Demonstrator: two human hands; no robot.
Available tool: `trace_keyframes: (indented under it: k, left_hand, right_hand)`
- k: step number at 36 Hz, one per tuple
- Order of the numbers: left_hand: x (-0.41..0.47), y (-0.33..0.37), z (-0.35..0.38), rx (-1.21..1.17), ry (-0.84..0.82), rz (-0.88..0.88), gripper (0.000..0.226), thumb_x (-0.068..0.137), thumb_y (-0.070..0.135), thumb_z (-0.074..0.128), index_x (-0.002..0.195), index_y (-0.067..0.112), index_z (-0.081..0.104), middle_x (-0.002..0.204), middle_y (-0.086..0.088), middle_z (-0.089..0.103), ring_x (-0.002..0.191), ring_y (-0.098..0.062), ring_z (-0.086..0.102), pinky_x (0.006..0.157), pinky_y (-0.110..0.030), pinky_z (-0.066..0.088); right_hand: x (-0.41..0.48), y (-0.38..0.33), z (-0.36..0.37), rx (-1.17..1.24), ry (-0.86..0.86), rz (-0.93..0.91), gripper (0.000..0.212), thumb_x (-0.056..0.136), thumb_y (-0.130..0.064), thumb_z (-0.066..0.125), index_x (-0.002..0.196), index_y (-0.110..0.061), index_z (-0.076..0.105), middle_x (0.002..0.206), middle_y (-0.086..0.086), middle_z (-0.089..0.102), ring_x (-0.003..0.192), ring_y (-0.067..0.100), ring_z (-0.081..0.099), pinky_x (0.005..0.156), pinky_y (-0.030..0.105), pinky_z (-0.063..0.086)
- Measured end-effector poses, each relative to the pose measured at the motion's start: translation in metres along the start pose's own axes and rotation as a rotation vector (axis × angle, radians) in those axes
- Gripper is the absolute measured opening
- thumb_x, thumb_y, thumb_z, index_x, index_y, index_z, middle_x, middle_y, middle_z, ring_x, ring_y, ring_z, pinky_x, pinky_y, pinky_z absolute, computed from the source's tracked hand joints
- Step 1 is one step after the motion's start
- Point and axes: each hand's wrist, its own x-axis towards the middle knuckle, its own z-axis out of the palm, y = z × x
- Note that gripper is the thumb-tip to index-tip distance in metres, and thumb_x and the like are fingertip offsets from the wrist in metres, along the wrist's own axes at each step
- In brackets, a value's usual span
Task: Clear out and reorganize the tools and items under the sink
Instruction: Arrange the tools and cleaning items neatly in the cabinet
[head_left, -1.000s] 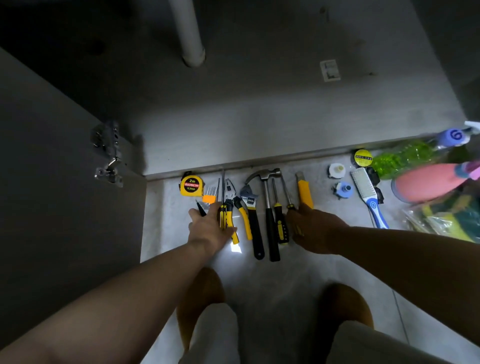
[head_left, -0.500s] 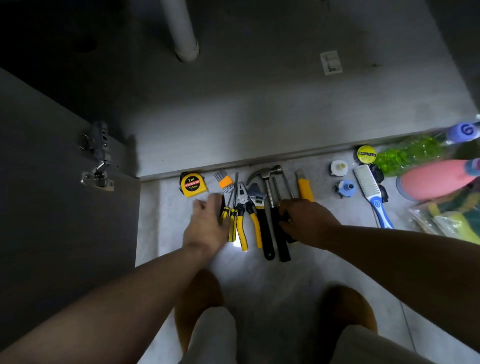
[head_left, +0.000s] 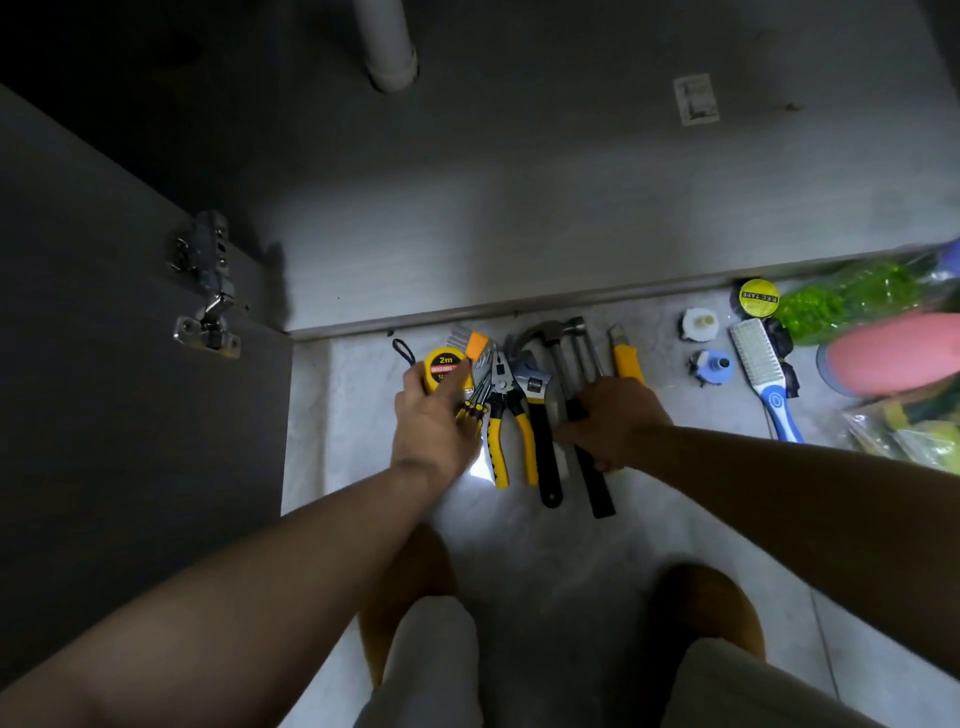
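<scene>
A row of tools lies on the tiled floor in front of the open sink cabinet (head_left: 519, 208). My left hand (head_left: 431, 421) grips the yellow tape measure (head_left: 444, 366), thumb across its face, and covers small yellow-handled screwdrivers (head_left: 470, 408). Beside it lie yellow pliers (head_left: 506, 415) and a black-handled adjustable wrench (head_left: 540, 415). My right hand (head_left: 613, 421) curls over the black handle of the hammer (head_left: 597, 488) and the screwdriver shafts next to it. A yellow utility knife (head_left: 626, 361) pokes out past that hand. An orange hex key set (head_left: 470, 345) sits behind the tape measure.
To the right lie a blue brush (head_left: 763, 374), a yellow tape roll (head_left: 758, 299), two small caps (head_left: 701, 325), a green bottle (head_left: 852, 301), a pink bottle (head_left: 893, 358) and a bag of sponges (head_left: 909, 431). The hinged door (head_left: 208, 291) stands open at left; a drain pipe (head_left: 387, 52) hangs inside.
My left hand has taken hold of the tape measure and drawn it right against the other tools. My right hand has slid left over the hammer handle, and the row has bunched together.
</scene>
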Motion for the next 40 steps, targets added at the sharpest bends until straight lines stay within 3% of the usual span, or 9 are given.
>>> trace_keyframes:
  k: [7,12,16,19,22,28,32,37,40]
  left_hand:
    - [0.000,0.005,-0.001,-0.005,-0.013,-0.008,0.059,0.089,0.011,0.063,0.146,0.024,0.052,0.153,-0.009,0.026,0.136,-0.031,0.041,0.112,-0.037,0.042]
    - [-0.022,0.012,-0.011,-0.254,0.111,-0.010,0.024,0.093,0.038,0.065,0.112,0.024,0.069,0.117,0.000,0.050,0.101,-0.010,0.059,0.094,-0.021,0.049]
    - [-0.045,0.020,-0.014,-0.752,-0.286,-0.132,0.027,0.100,0.035,0.061,0.092,0.009,0.062,0.070,-0.008,0.063,0.061,-0.015,0.060,0.061,-0.019,0.049]
    - [-0.051,0.013,-0.025,-1.065,-0.442,-0.344,0.021,0.101,0.029,0.059,0.102,0.008,0.060,0.068,-0.020,0.054,0.052,-0.025,0.054,0.053,-0.030,0.052]
    - [-0.046,-0.001,-0.041,-1.149,-0.382,-0.413,0.013,0.103,0.019,0.054,0.109,0.009,0.059,0.074,-0.019,0.054,0.049,-0.025,0.051,0.045,-0.028,0.047]
    - [-0.043,-0.028,-0.050,-1.173,-0.166,-0.485,0.027,0.107,0.025,0.047,0.116,0.009,0.067,0.068,-0.006,0.048,0.050,-0.014,0.051,0.049,-0.027,0.047]
    - [-0.038,-0.043,-0.045,-1.113,-0.017,-0.482,0.028,0.108,0.021,0.045,0.123,0.008,0.064,0.066,-0.002,0.044,0.053,-0.010,0.045,0.049,-0.022,0.045]
    - [-0.031,-0.063,-0.035,-1.033,0.101,-0.538,0.025,0.107,0.021,0.046,0.122,0.014,0.065,0.072,0.000,0.049,0.059,-0.007,0.049,0.055,-0.018,0.050]
    - [-0.027,-0.072,-0.033,-0.889,0.172,-0.501,0.023,0.108,0.020,0.046,0.117,0.010,0.064,0.076,-0.003,0.058,0.070,-0.012,0.054,0.069,-0.022,0.048]
  right_hand:
    - [-0.034,0.012,-0.012,0.459,-0.242,0.021,0.018,0.087,-0.023,0.071,0.086,-0.006,0.067,0.065,0.013,0.074,0.059,0.024,0.074,0.047,0.023,0.055]
    - [-0.046,-0.021,0.013,0.561,-0.246,-0.040,0.013,0.086,-0.017,0.072,0.084,-0.005,0.068,0.064,0.012,0.073,0.057,0.026,0.073,0.049,0.028,0.057]
    - [-0.044,-0.064,0.029,0.447,-0.278,-0.120,0.023,0.092,-0.026,0.060,0.079,-0.010,0.070,0.058,0.004,0.072,0.053,0.014,0.071,0.048,0.021,0.055]
    - [-0.041,-0.093,0.031,0.321,-0.310,-0.196,0.030,0.094,-0.021,0.053,0.087,-0.001,0.073,0.070,0.009,0.076,0.067,0.018,0.075,0.067,0.026,0.061]
    - [-0.045,-0.110,0.034,0.399,-0.328,-0.311,0.015,0.090,-0.013,0.061,0.091,0.001,0.066,0.080,0.020,0.075,0.072,0.030,0.075,0.069,0.040,0.063]
    - [-0.049,-0.109,0.042,0.378,-0.339,-0.274,0.010,0.090,-0.011,0.059,0.084,-0.005,0.055,0.081,0.021,0.071,0.051,0.022,0.064,0.042,0.024,0.048]
    - [-0.040,-0.077,0.038,0.185,-0.200,-0.258,0.014,0.085,-0.007,0.050,0.076,-0.001,0.059,0.072,0.015,0.066,0.064,0.028,0.065,0.056,0.033,0.050]
    - [-0.026,-0.040,0.033,0.067,0.078,-0.131,0.003,0.094,-0.017,0.050,0.095,-0.015,0.048,0.090,0.007,0.063,0.075,0.022,0.061,0.055,0.029,0.045]
    - [-0.018,-0.028,0.036,0.026,0.122,-0.044,0.018,0.093,-0.015,0.054,0.107,-0.010,0.045,0.102,0.016,0.063,0.088,0.033,0.063,0.065,0.032,0.044]
